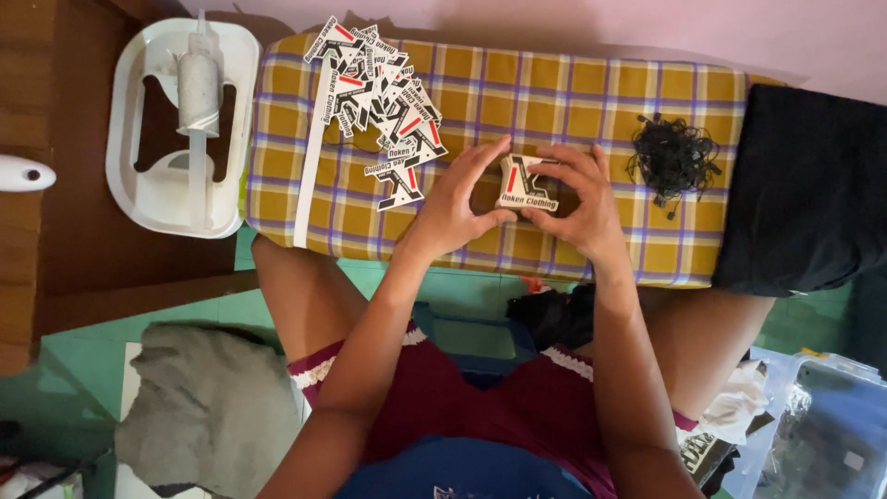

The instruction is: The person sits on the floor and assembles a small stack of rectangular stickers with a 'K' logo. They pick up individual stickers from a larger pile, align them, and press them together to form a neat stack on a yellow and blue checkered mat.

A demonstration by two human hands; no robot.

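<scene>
Both hands, left hand (453,199) and right hand (577,199), are pinching a light, stiff tag stack (528,183) by its edges, loose tags (383,102) lying at ten o'clock.

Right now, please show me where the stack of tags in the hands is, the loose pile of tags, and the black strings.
stack of tags (528,185), head view, its white face.
loose pile of tags (379,102), head view, pile's middle.
black strings (674,155), head view, tangle's centre.
</scene>
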